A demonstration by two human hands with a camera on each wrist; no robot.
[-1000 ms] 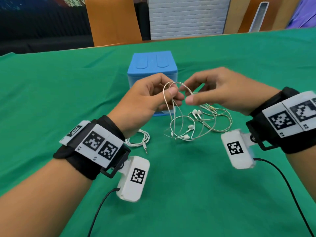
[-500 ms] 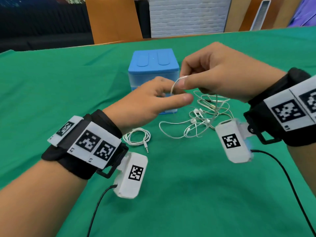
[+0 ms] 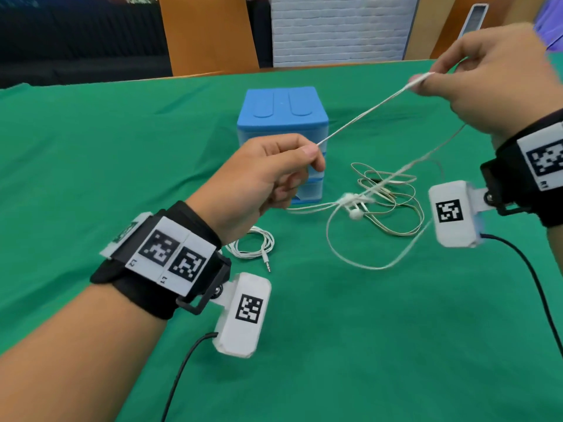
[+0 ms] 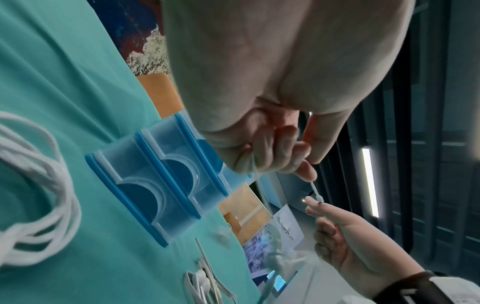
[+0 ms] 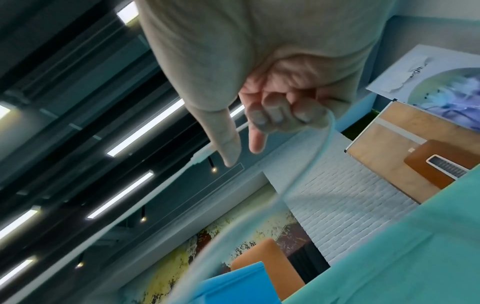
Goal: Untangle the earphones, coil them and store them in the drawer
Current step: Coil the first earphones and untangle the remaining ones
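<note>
A white earphone cable point(image 3: 362, 114) runs taut through the air between my two hands. My left hand point(image 3: 313, 153) pinches one end in front of the blue drawer unit point(image 3: 283, 117). Raised at the upper right, my right hand point(image 3: 423, 83) pinches the other end. From it the cable drops, blurred, to a tangle of earphones point(image 3: 387, 193) lying on the green cloth right of the drawers. The left wrist view shows my left hand point(image 4: 309, 174) pinching the cable, the drawer fronts point(image 4: 155, 185) shut. In the right wrist view the cable point(image 5: 311, 156) is a blurred arc.
A second, coiled white earphone cable point(image 3: 253, 245) with its jack point(image 3: 268, 264) lies by my left wrist. Green cloth point(image 3: 335, 345) covers the table. Black wrist camera leads point(image 3: 530, 275) trail on the cloth. Orange chairs point(image 3: 207, 35) stand behind the far edge.
My right hand has risen up and to the right, drawing the cable taut. My left hand stays by the drawers and now pinches the cable. Part of the tangle has lifted and stretched.
</note>
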